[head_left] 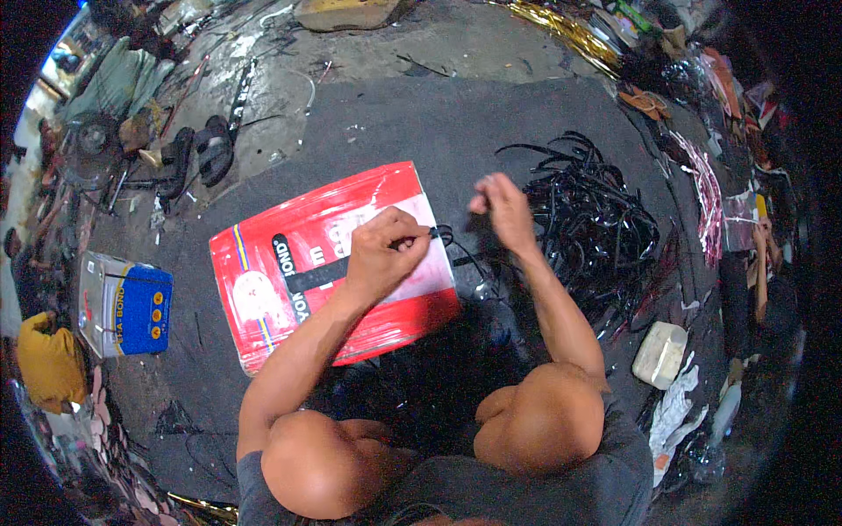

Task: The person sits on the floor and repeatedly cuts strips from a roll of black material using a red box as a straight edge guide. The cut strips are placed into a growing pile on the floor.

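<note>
My left hand point(381, 254) rests over a red metal sheet point(351, 193) with curved edges, which lies in front of my knees. Its thumb and fingers pinch a thin black strip point(445, 235) that loops at the sheet's right edge. A black T-shaped strap piece point(307, 278) lies flat on the sheet, left of that hand. My right hand point(506, 210) is raised just right of the sheet, its fingers curled together; whatever they may hold is too small to tell. Beside it spreads a tangled heap of shiny black strips point(592, 215).
A blue and white tin point(132, 307) stands at left by a mustard-coloured bundle point(53, 361). Black sandals point(213, 151) lie far left. At right are an off-white block point(660, 354), pink strips point(702, 197) and another person's hand point(765, 237). Gold strips point(570, 35) lie far back.
</note>
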Motion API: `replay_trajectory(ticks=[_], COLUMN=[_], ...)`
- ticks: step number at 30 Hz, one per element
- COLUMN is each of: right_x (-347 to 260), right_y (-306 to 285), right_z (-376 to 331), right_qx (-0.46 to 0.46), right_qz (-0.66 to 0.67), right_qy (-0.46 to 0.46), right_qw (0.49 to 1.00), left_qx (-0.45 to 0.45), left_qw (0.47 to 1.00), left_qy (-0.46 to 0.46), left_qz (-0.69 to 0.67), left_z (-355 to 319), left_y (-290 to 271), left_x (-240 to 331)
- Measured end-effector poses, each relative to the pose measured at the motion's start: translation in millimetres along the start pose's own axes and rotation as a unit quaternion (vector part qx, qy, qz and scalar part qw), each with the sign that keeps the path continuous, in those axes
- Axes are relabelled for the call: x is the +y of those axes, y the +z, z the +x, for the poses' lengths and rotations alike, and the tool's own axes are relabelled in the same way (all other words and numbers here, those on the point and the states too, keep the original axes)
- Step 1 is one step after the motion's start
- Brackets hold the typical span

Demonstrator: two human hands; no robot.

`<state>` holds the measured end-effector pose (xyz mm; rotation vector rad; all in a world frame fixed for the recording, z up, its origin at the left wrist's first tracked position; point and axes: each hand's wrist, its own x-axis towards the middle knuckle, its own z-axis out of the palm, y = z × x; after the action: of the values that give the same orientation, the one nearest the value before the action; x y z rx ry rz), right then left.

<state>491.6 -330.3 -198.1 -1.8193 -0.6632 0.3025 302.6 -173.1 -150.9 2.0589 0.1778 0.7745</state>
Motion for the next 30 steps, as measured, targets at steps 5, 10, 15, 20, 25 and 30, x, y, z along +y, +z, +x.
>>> replay_trajectory(ticks=[5,10,15,20,25,30], right_x=[-60,0,116,126,115,117], right_y=[59,54,18,20,27,19], right_z=[-12,-12,-22,-16,-16,-18], right_qx=[-0.029,0.009,0.012,-0.019,-0.025,-0.003], right_qz=[-0.122,-0.087,-0.243,-0.324,-0.37,-0.42], right_qy=[-0.074,-0.041,0.026,0.077,0.091,0.074], right_qw=[0.989,0.995,0.97,0.943,0.924,0.905], left_qx=[0.002,-0.006,-0.024,-0.029,-0.096,-0.13], left_qw=[1.0,1.0,0.999,0.999,0.981,0.935], left_qy=[-0.013,-0.007,-0.006,0.028,0.159,0.3], left_qz=[0.001,-0.006,-0.03,0.011,0.062,0.137], left_z=[1,4,3,4,4,9], left_y=[-2,2,9,5,-11,-17], left_x=[2,3,7,3,-11,-18])
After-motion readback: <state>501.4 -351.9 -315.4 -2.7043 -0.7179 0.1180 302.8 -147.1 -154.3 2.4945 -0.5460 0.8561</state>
